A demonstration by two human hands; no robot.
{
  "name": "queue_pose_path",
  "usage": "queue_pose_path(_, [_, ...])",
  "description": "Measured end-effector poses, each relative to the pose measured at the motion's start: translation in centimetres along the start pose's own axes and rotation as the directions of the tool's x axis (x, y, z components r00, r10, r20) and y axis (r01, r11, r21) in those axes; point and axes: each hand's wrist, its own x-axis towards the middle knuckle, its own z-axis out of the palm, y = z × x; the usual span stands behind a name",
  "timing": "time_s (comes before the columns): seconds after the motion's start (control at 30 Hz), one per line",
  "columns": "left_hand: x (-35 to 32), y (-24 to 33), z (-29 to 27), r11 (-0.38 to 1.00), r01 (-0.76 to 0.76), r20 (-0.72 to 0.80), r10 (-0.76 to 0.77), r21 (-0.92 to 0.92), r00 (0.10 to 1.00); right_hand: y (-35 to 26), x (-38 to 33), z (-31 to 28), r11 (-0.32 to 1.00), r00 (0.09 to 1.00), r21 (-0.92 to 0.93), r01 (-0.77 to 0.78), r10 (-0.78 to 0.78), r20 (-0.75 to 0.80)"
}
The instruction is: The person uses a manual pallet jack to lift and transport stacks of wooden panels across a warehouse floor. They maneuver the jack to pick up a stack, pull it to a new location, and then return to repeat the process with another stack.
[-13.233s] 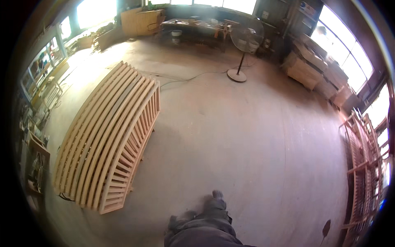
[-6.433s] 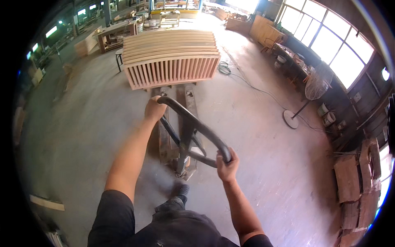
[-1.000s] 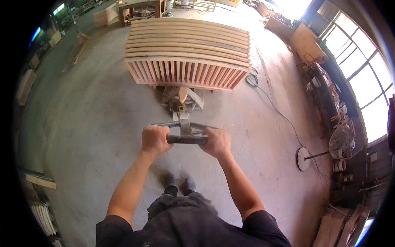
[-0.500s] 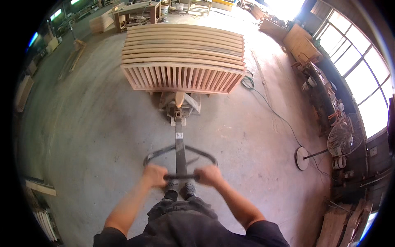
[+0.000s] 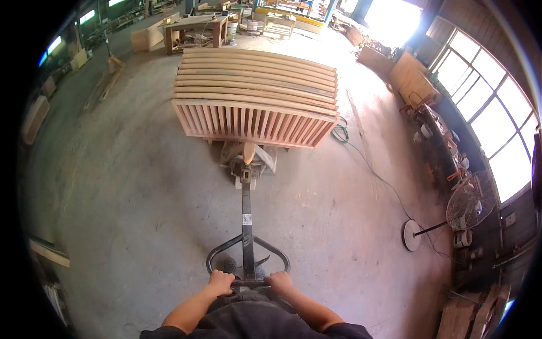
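Both my hands are closed on the crossbar of a pallet jack handle (image 5: 248, 243), a dark metal loop on a long shaft. My left hand (image 5: 220, 282) grips the bar left of the shaft, and my right hand (image 5: 279, 281) grips it on the right. Ahead, the shaft joins the worn base of the pallet jack (image 5: 246, 170). A stack of slatted wooden frames (image 5: 257, 93) rides on it, with upright slats showing on the near side. The forks under the load are hidden.
A green hose (image 5: 367, 160) trails over the concrete floor toward a pedestal fan (image 5: 470, 206) on the right. A cluttered bench (image 5: 446, 141) runs below the windows. Wooden boards (image 5: 474, 311) lean at lower right. A wooden table (image 5: 195, 28) stands beyond the load; another pallet jack (image 5: 114, 73) is far left.
The handle has come down toward my body, and my hands with it. In the picture, the load and jack now sit lower, and more of the far workshop shows.
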Motion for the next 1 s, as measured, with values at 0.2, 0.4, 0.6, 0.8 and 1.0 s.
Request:
queue_pose_path(0.2, [0.9,-3.1,-16.8,1.000,0.023,-0.132,-0.024,-0.008,0.991,-2.2,7.2,-19.4,0.985,0.980,-0.037,-0.171,0.174,0.095])
queue_pose_path(0.4, [1.8,-2.3,-23.6,0.992,0.090,-0.676,-0.128,-0.091,0.725,-2.3,10.6,-25.0,0.994,0.827,0.027,-0.108,0.104,-0.552])
queue_pose_path(0.6, [-0.4,-0.3,-2.6,0.996,0.081,-0.206,-0.089,-0.045,0.975,-2.4,2.3,-5.1,0.981,0.989,-0.148,-0.128,0.137,0.056])
queue_pose_path(0.8, [0.9,-2.7,-10.2,0.997,-0.017,0.070,0.022,-0.079,0.997,-2.3,6.0,-12.1,0.976,0.912,-0.125,-0.178,0.211,0.352])
queue_pose_path(1.0, [2.5,-3.3,-25.4,0.990,0.020,-0.687,-0.111,-0.139,0.718,-1.1,11.7,-26.1,0.990,0.852,-0.029,-0.135,0.101,-0.514])
